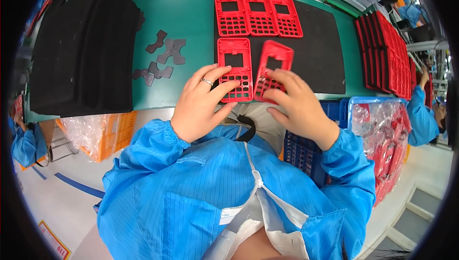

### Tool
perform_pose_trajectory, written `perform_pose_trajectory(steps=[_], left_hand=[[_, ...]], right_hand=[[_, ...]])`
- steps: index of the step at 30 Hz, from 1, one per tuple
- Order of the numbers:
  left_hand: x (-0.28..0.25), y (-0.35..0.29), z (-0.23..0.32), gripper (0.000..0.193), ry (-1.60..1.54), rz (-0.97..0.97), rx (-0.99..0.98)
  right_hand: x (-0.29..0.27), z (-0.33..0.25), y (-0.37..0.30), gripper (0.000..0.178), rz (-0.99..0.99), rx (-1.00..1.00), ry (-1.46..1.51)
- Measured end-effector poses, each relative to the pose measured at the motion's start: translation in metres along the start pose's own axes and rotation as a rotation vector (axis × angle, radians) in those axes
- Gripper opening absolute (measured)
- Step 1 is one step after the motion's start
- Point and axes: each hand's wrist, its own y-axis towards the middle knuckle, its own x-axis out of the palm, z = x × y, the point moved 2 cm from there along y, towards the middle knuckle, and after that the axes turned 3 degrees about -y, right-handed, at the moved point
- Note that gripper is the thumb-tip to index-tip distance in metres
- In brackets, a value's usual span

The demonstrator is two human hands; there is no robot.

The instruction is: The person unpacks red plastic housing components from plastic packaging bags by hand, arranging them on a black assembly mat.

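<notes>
Here the right hand grips a tilted red frame; the left hand, open, presses another frame.

The right hand tilts a red keypad frame while the left hand rests on another frame.

Two red keypad frames (right one tilted)

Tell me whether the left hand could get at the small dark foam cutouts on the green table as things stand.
Probably yes. The left hand rests on a flat red keypad frame, holding nothing, and the dark foam cutouts lie just to its left on the green table, with nothing between.
</notes>
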Motion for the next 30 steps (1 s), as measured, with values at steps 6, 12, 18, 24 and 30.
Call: perform_pose_trajectory(steps=[6,12,18,24,30], left_hand=[[-0.002,0.002,-0.001,0.038,-0.005,0.029,0.06],[-0.001,0.011,0.015,0.046,0.056,0.011,0.075],[0.001,-0.005,0.02,0.029,-0.393,0.084,0.447],[0.031,0.027,0.055,0.016,-0.684,-0.137,0.529],[0.04,0.023,0.069,0.015,-0.751,-0.204,0.377]], right_hand=[[0.008,0.005,0.008,0.026,0.057,-0.017,0.07],[-0.017,0.011,-0.016,0.031,0.119,0.017,0.037],[-0.127,0.047,-0.127,0.032,-0.016,0.78,-0.328],[-0.138,0.093,-0.373,0.061,-0.094,1.336,-0.538],[-0.148,0.093,-0.357,0.033,-0.062,1.495,-0.698]])
